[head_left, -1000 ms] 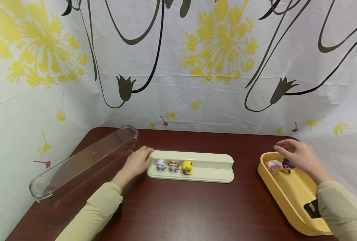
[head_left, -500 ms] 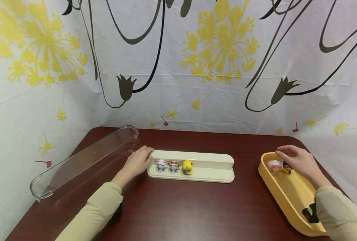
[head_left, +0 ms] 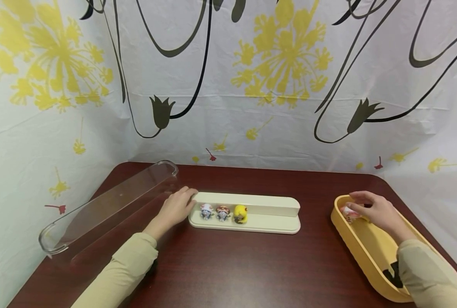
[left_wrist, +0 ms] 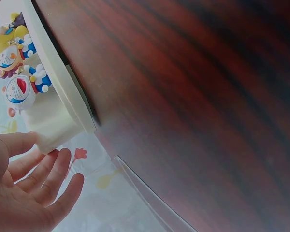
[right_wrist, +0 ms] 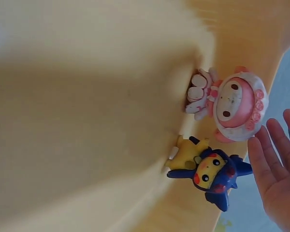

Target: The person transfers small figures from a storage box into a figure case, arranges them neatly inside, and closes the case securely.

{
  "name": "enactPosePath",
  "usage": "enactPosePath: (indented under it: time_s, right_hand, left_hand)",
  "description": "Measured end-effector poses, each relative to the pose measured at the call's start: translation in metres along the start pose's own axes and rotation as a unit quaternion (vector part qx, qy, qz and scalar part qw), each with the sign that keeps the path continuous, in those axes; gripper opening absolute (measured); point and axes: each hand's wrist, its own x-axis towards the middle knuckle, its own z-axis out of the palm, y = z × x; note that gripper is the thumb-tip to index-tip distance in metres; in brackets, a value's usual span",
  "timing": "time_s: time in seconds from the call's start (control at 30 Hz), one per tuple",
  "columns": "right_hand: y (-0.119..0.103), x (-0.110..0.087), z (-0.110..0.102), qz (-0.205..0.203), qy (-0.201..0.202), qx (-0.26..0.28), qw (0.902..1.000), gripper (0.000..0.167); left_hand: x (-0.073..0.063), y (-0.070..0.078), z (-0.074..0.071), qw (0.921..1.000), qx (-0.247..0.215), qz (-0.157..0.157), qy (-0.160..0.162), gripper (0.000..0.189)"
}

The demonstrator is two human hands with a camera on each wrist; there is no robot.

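Note:
My left hand (head_left: 176, 206) touches the left end of a long cream display base (head_left: 268, 221), thumb and spread fingers about its corner (left_wrist: 53, 135). On the base stand two small Doraemon-like figurines (head_left: 206, 211) (head_left: 222, 213) and a yellow figurine (head_left: 240, 214). My right hand (head_left: 380, 214) is over the far end of a yellow tray (head_left: 355, 252). In the right wrist view its extended fingers (right_wrist: 268, 164) are beside the head of a pink-and-white hooded figurine (right_wrist: 239, 106); contact is unclear. Next to that leans a yellow figurine in a dark blue hood (right_wrist: 212, 174), hidden in the head view.
A long clear plastic cover (head_left: 113, 205) lies slantwise on the left of the dark red table (head_left: 228, 265). A patterned white curtain (head_left: 228, 119) stands behind and at both sides. Black devices (head_left: 394, 276) sit under the sleeves.
My right hand has moved down and a little left, from over the blue-hooded figurine to the pink one, now partly covering it. My left hand and the base have stayed still.

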Motion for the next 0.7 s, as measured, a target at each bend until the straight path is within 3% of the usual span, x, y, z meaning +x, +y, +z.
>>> enactPosePath:
  time_s: [0.7]
  right_hand:
    - [0.012,-0.003,0.008,-0.004,-0.005,-0.005,1.0,0.041]
  left_hand:
    - [0.0,0.0,-0.001,1.0,-0.002,0.001,0.002,0.025]
